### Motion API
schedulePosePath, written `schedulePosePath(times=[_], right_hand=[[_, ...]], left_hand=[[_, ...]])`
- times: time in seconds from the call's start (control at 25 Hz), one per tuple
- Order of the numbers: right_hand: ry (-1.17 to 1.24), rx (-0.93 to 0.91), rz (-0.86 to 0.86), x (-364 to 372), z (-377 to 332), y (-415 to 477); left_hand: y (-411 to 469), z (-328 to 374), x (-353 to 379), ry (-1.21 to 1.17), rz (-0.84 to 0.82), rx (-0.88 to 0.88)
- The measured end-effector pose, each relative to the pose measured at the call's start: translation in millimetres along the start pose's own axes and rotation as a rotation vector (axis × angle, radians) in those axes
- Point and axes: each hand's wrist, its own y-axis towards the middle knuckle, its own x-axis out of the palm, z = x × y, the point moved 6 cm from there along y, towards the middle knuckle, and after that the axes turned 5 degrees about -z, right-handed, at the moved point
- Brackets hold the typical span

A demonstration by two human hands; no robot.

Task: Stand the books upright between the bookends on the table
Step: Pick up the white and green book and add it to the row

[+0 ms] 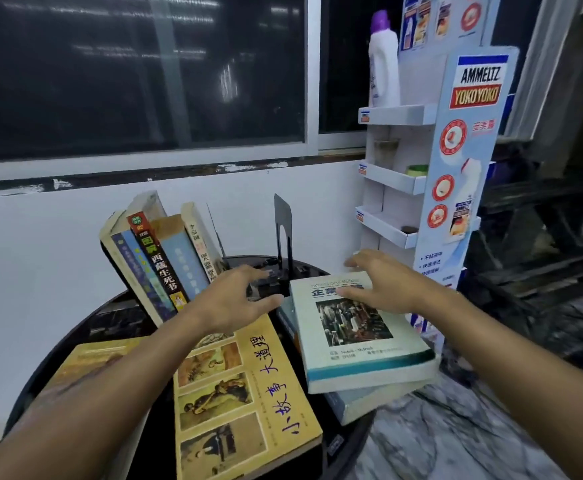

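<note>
Black, round and glossy, the table [120,320] fills my head view. At its back left a row of books [155,261] stands on end but leans hard to the left, spines toward me. Right of the row a black bookend [283,230] stands upright, with a gap between it and the nearest leaning book. A yellow book [248,393] lies flat at the front, cover up, and a tan book [89,358] lies flat at the left, partly under the left forearm. At the right a green book [362,344] lies flat on a pale blue book [362,405], both jutting past the table's edge. The left hand [234,299] is over the yellow book's far edge, fingers loose and a little spread, pointing toward the bookend's foot and holding nothing; whether it touches anything I can't tell. The right hand [383,285] lies palm down on the green book's far end, fingers spread. Beyond stands a cardboard rack [470,150] with a white bottle [383,71] on its top shelf.
</note>
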Motion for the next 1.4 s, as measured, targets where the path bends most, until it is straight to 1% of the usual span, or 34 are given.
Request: schedulePosePath(times=[0.16, 0.28, 0.4, 0.48, 0.6, 0.8, 0.92, 1.08, 1.28, 1.4], right_hand=[[0.055, 0.123, -0.019, 10, 47, -7], [0.106, 0.171, -0.031, 17, 69, -8], [0.214, 0.201, -0.108, 29, 83, -7], [0.265, 0.219, -0.126, 37, 95, -3], [0.337, 0.233, -0.156, 44, 102, 1], [0.475, 0.223, -0.234, 52, 97, 5], [0.515, 0.197, -0.199, 52, 97, 7], [0.545, 0.131, -0.09, 42, 90, 6], [0.648, 0.077, -0.001, 26, 82, 5], [0.699, 0.06, 0.056, 13, 78, 2]], left_hand=[[21, 7, 24, -0.039, -0.084, -0.024], [37, 2, 38, -0.043, -0.125, -0.064], [47, -7, 47, -0.079, -0.149, -0.107], [54, -12, 53, -0.081, -0.164, -0.119], [63, -19, 61, -0.088, -0.192, -0.117], [71, -18, 72, -0.085, -0.221, -0.058], [73, -22, 75, -0.103, -0.242, -0.059], [68, -20, 71, -0.186, -0.274, -0.036], [64, -12, 57, -0.255, -0.17, -0.014], [57, 3, 38, -0.351, -0.117, 0.066]])
